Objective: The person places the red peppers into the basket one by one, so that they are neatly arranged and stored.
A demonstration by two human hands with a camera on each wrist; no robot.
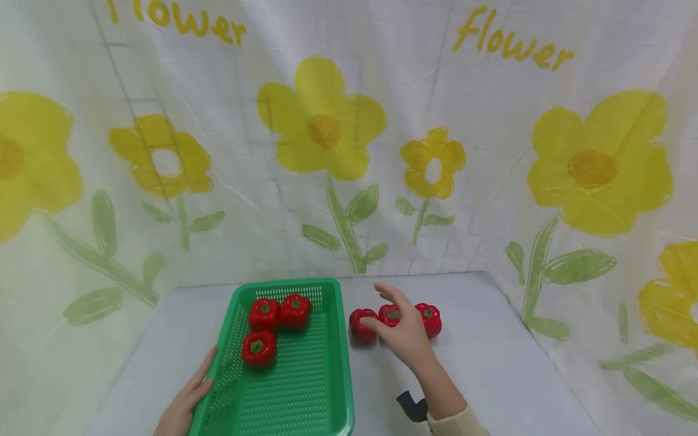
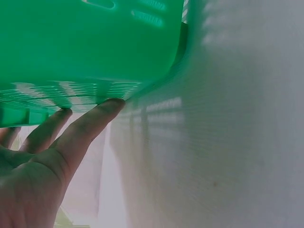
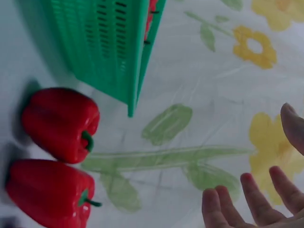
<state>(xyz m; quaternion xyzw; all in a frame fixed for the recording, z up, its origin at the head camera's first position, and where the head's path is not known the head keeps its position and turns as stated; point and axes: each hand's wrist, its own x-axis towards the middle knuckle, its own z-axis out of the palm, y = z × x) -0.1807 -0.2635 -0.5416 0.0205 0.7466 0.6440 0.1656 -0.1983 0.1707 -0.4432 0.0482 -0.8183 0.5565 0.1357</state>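
Observation:
A green plastic basket (image 1: pixel 289 387) stands on the table with three red bell peppers inside, one of them a bell pepper (image 1: pixel 259 348) nearest its left wall. Against the basket's left side rests my left hand (image 1: pixel 188 396), its straight fingers (image 2: pixel 90 126) touching the outer wall in the left wrist view. My right hand (image 1: pixel 406 330) hovers over the row of three red peppers right of the basket, thumb and fingers spread apart, nothing between them. In the right wrist view, a pepper (image 3: pixel 59 123) and another pepper (image 3: pixel 50 192) lie apart from that hand.
Behind the table hangs a white curtain (image 1: pixel 229 151) painted with yellow flowers. The white tabletop (image 1: pixel 501 375) extends to the right of the peppers. A black curved object (image 1: pixel 412 407) shows beside the right wrist.

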